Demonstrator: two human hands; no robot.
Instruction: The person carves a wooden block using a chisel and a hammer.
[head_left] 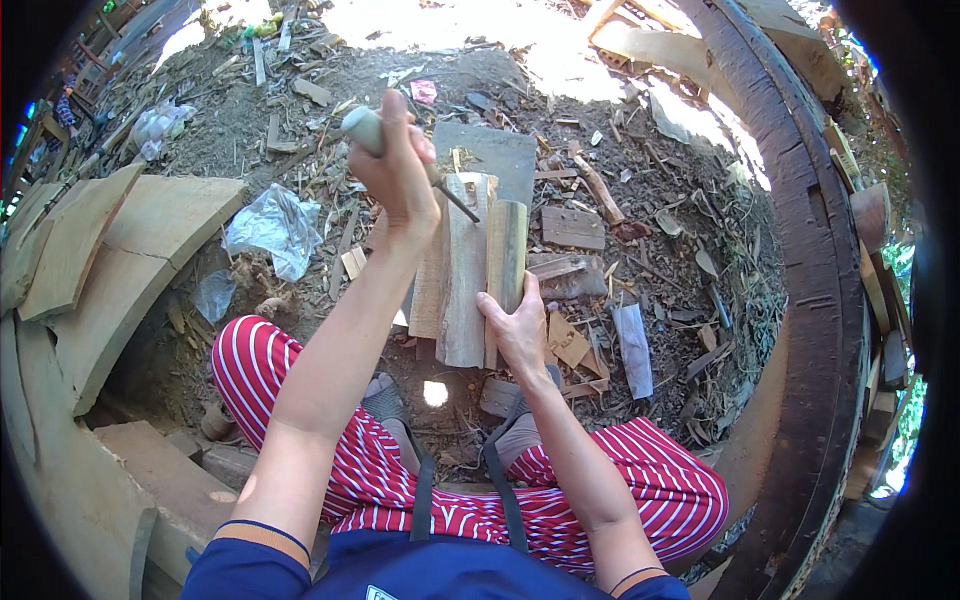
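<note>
My left hand (400, 165) is raised in front of me, closed round a tool with a pale, rounded handle (362, 130). Its narrow dark metal part (458, 203) slants down to the right above the wood; whether it is a blade or a plain rod is hard to see. Lower down, my right hand (515, 328) grips the near end of a narrow split piece of wood (510, 255), thumb on its left side and fingers on its right. Against that piece lies a thicker greyish split log (465, 290), with a paler plank (430, 285) to its left.
Beyond the wood, a flat grey slab (510, 160) lies on ground strewn with wood scraps. Clear plastic bags (275, 232) lie to the left. Large curved boards (150, 230) stand at the left, and a thick dark curved rim (800, 250) runs along the right.
</note>
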